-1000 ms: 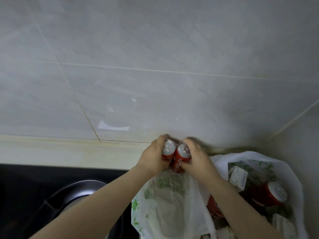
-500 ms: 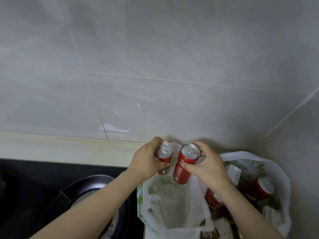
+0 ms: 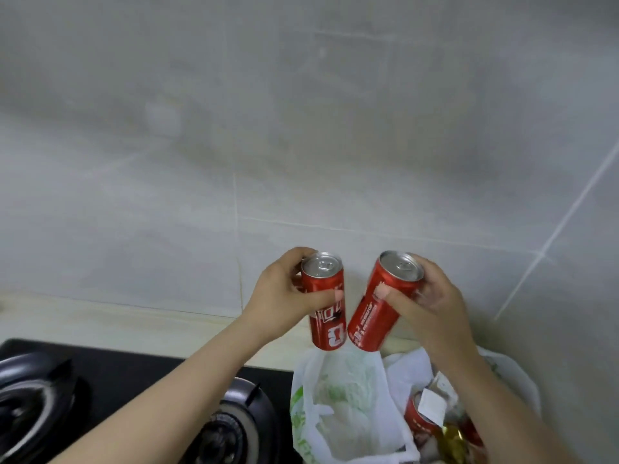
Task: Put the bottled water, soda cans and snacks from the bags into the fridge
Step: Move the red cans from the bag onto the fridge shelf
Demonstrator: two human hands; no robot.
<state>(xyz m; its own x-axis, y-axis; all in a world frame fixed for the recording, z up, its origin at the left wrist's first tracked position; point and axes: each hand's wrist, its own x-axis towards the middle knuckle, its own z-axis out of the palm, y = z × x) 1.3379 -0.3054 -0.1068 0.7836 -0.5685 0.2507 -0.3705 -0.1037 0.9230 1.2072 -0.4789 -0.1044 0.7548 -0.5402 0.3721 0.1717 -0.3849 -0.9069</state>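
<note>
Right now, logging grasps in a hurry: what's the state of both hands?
Left hand: gripping a red aluminium soda can.
Right hand: gripping a second red aluminium soda can, tilted.

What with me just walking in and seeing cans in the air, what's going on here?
A person is unpacking a white plastic bag that sits beside the gas stove. The left hand grips a red soda can and the right hand grips a second red can, both held above the bag. At least one more can lies in the bag. No fridge is in view.
</note>
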